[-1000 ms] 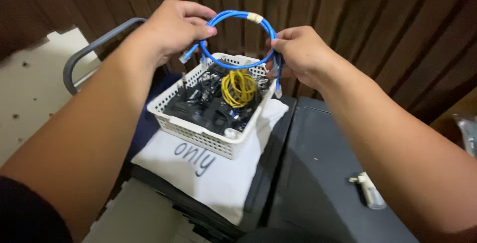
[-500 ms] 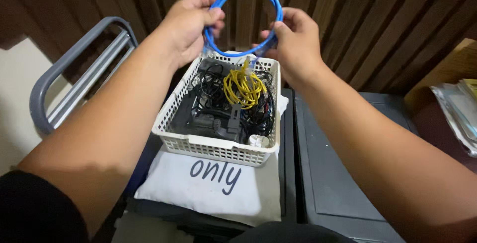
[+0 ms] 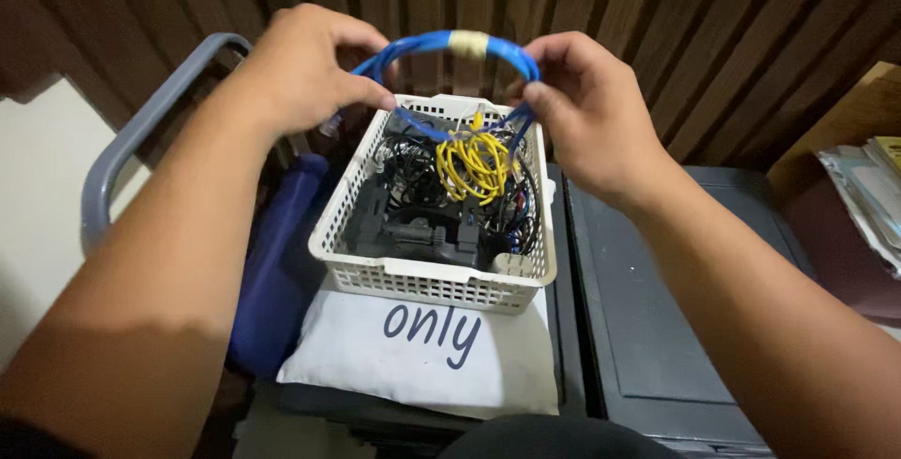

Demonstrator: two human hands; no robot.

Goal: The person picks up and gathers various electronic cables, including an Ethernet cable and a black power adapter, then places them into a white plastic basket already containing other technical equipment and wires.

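Both hands, left (image 3: 305, 69) and right (image 3: 587, 107), pinch a coiled blue cable (image 3: 450, 46) stretched between them, above a white basket (image 3: 427, 281).

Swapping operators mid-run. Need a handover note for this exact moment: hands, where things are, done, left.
Left hand: grip shut on the left side of the coiled blue cable.
Right hand: grip shut on the coil's right side.
The coil is bound at the top with a band of tan tape and held in the air above the white perforated plastic basket.
In the basket: a yellow wire bundle among black cables and adapters.
Done: blue cable coiled and taped.
Left: the coil is not yet set down; both hands hold it.
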